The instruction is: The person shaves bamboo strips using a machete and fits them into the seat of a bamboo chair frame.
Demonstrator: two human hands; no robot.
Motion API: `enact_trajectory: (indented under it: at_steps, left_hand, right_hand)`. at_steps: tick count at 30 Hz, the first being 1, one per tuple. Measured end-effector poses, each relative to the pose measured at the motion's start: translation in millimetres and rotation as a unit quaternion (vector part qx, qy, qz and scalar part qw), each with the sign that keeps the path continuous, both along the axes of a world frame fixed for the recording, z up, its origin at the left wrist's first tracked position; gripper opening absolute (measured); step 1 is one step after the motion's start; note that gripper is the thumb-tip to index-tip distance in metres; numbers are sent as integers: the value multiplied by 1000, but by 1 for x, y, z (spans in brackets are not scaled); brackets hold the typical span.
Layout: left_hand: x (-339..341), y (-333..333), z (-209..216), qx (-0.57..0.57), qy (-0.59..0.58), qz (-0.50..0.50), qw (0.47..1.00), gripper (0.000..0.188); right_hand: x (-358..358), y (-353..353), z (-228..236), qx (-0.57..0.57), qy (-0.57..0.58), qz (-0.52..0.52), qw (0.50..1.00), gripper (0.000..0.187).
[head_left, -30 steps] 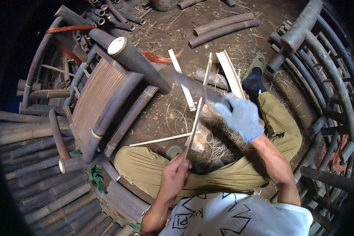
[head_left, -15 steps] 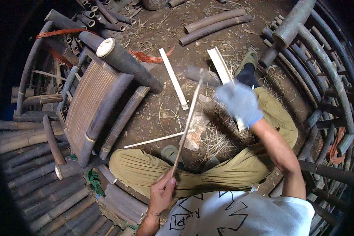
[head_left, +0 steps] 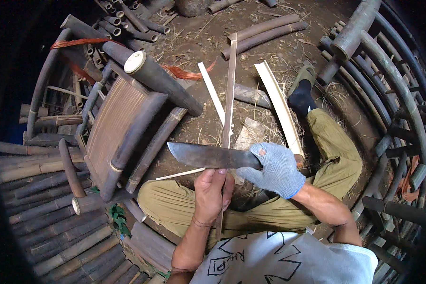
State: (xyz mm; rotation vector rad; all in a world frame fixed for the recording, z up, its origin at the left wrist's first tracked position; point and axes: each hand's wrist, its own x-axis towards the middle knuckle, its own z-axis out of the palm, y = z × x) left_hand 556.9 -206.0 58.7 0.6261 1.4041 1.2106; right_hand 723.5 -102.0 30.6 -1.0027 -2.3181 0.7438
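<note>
My bare left hand [head_left: 211,189] is closed around a long split bamboo strip [head_left: 230,94], which stretches away from my body with its dark outer side showing. In a grey knit glove, my right hand [head_left: 278,169] grips a broad-bladed machete [head_left: 208,155]; the handle is mostly hidden in the glove. The blade points left and lies across the strip, just beyond my left fingers. Whether its edge touches the strip I cannot tell. Beyond, on the ground, lie a pale bamboo strip [head_left: 212,90] and a wider split bamboo piece [head_left: 280,106] with its pale inside up.
A bamboo chair [head_left: 123,123] stands at the left, beside a slatted bamboo platform [head_left: 57,232]. More bamboo frames [head_left: 397,90] line the right. A wooden block [head_left: 250,134], a bamboo offcut [head_left: 252,95] and shavings lie between my legs. Two dark bamboo pieces [head_left: 270,34] rest farther off.
My right hand has come left and nearer, bringing the machete blade across the strip. My left hand has risen slightly, and the strip in it is now a longer, darker-looking length pointing straight away.
</note>
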Motion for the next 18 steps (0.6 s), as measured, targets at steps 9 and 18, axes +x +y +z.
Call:
enact_trajectory:
  at_steps: [9,18]
  left_hand:
    - [5,-18,8,-46,15,-13,999,46]
    - [-3,-73,15,-93,-5,-64,994,45]
  right_hand:
    - [2,29,-15,18,0,-141,990,47]
    - [37,88,-22,15,-42,-215,976,48]
